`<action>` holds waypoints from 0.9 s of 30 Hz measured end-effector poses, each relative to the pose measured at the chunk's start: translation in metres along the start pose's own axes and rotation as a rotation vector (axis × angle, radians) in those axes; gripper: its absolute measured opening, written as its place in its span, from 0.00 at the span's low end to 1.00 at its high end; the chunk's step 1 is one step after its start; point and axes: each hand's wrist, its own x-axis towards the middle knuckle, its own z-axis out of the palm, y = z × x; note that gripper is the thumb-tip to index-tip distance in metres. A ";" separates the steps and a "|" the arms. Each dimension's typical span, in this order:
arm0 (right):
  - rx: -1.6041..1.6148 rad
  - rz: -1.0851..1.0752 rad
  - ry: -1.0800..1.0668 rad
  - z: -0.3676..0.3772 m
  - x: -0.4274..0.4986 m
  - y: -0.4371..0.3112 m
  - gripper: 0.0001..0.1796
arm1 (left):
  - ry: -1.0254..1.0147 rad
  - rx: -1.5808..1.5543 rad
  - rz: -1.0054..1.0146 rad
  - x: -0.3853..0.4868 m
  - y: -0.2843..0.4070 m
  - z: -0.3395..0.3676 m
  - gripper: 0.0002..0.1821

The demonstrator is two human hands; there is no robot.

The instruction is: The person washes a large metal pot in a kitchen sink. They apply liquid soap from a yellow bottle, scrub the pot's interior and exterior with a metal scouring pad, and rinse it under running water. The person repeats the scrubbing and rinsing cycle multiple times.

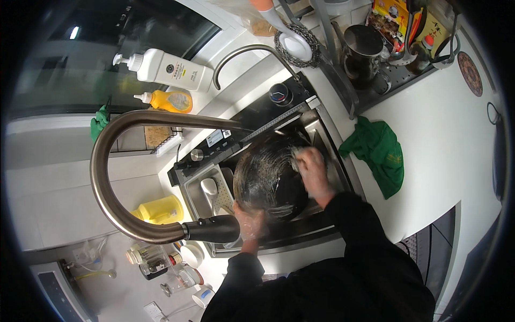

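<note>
A dark round pan [267, 177] streaked with suds lies tilted in the steel sink [322, 135]. My left hand [250, 223], wet with foam, grips its near-left rim. At the pan's right side, my right hand [316, 173] presses a pale scrubbing pad [297, 159] against the surface; motion blurs this hand, and the fingers mostly hide the pad. The arched faucet [98, 161] curves over from the left, its dark spray head [213, 229] close beside my left hand. No water stream shows from it.
A perforated tray [225, 195] sits at the sink's left. Beyond stand a white pump bottle [177, 70] and a yellow dish-soap bottle [171, 100]. On the right counter lies a green cloth [378, 157], below a rack with a glass pitcher [362, 56]. Several jars [155, 261] stand lower left.
</note>
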 end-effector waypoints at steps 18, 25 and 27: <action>-0.090 -0.381 -0.392 0.032 -0.006 -0.033 0.10 | 0.032 0.047 0.028 0.003 0.004 0.003 0.37; -0.208 -0.259 -0.136 0.016 -0.040 -0.026 0.10 | 0.003 0.156 0.003 0.000 -0.008 0.002 0.40; -0.171 -0.407 -0.285 0.018 -0.032 -0.020 0.11 | -0.017 0.187 -0.003 -0.001 -0.008 0.000 0.41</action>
